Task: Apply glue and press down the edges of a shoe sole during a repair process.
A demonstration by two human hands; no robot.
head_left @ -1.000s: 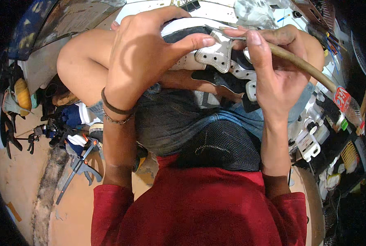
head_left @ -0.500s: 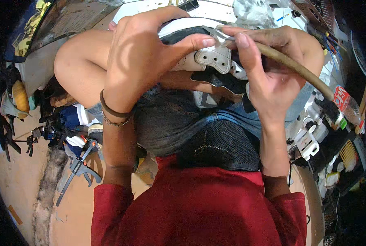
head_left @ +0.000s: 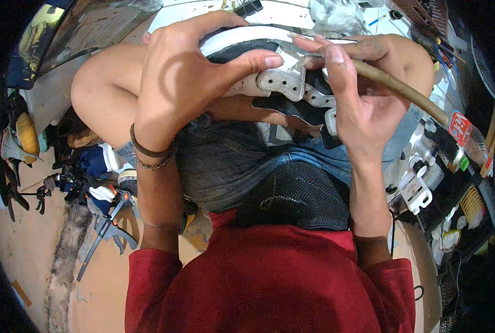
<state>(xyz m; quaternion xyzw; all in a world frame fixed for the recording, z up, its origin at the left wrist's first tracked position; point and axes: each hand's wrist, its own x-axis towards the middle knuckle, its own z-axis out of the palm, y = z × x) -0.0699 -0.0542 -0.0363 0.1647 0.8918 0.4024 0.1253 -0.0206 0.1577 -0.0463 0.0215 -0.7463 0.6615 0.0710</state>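
Observation:
A white and black shoe (head_left: 283,82) with rows of lace holes lies sole-up-and-away across my lap. My left hand (head_left: 186,77) grips its left part, fingers over the white sole edge and thumb pressed on the side of the upper. In my right hand (head_left: 364,89) is a slim tool with a long brown handle (head_left: 400,89), pinched near its front between thumb and fingers. Its thin grey tip touches or nearly touches the shoe near the sole edge, just right of my left thumb. The exact shape of that tip is too small to tell.
A grey bar clamp (head_left: 108,227) lies on the floor at the left, near dark tools and shoes. To the right are a clear bottle with a red label (head_left: 466,136), white containers (head_left: 414,191) and a yellow-bristled brush (head_left: 472,208). A clear plastic bag (head_left: 339,16) sits ahead.
The shoe and my left hand have shifted slightly left, showing more of the white sole edge. My right hand keeps the tool at nearly the same place, its tip slightly lower.

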